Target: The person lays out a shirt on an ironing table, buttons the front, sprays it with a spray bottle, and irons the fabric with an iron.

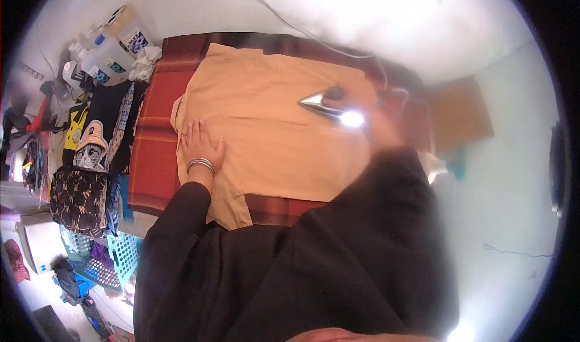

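Observation:
An orange-tan garment lies spread on a red striped cloth. My left hand rests flat on the garment's left part, fingers spread, with bangles at the wrist. An iron with a shiny, pointed plate edge is on the garment's right part, its tip toward the left. At the iron's right is my right hand, smeared by motion and glare, so its fingers and its hold on the iron are not clear.
Folded clothes are stacked on the left, with plastic bottles behind them. A teal basket is at the lower left. A cord runs along the back wall. Brown cardboard stands at the right.

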### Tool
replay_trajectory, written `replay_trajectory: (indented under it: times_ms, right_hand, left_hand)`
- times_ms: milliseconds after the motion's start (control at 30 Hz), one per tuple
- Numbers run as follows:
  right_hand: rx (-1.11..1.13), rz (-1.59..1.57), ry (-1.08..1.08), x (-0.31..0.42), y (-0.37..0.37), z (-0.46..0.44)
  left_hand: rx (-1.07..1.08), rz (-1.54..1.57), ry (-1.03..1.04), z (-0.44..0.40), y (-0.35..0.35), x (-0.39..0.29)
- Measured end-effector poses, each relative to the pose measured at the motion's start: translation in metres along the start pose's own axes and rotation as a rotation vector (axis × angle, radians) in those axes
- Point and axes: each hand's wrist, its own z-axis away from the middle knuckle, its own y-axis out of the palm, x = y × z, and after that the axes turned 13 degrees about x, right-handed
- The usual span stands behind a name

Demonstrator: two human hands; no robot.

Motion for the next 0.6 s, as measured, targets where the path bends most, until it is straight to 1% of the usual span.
replay_trajectory:
  times_ms: [33, 133, 267, 333, 367, 433, 467, 533, 600]
  right_hand:
    - [-0.013, -0.019, -0.038, 0.007, 0.002, -0.005]
    - [0.009, -0.114, -0.009, 0.037, -0.010, -0.013]
    - [0.031, -0.130, 0.017, 0.060, -0.008, -0.027]
    - [-0.002, -0.131, -0.013, 0.070, -0.016, -0.026]
    - [-0.007, -0.141, 0.009, 0.070, -0.012, -0.028]
    - [-0.107, -0.145, -0.100, 0.067, -0.006, -0.033]
    - [-0.119, -0.155, -0.081, 0.062, -0.004, -0.031]
    - [0.033, -0.202, 0.003, 0.058, -0.011, -0.023]
    - [0.049, -0.209, 0.061, 0.040, -0.009, -0.014]
  left_hand:
    - [0.019, -0.018, -0.015, 0.000, -0.002, -0.001]
    - [0.038, -0.020, -0.022, 0.000, -0.005, -0.002]
    - [0.004, -0.033, -0.014, 0.000, 0.000, -0.001]
    - [0.007, -0.071, -0.014, 0.001, -0.002, -0.002]
    - [0.005, -0.086, 0.005, 0.002, -0.003, -0.004]
    - [0.001, -0.063, -0.001, 0.003, -0.006, -0.005]
    - [-0.007, -0.080, 0.014, 0.002, -0.006, -0.006]
    - [0.004, -0.079, -0.009, 0.001, -0.003, -0.004]
    - [-0.016, -0.081, 0.003, -0.001, 0.001, -0.002]
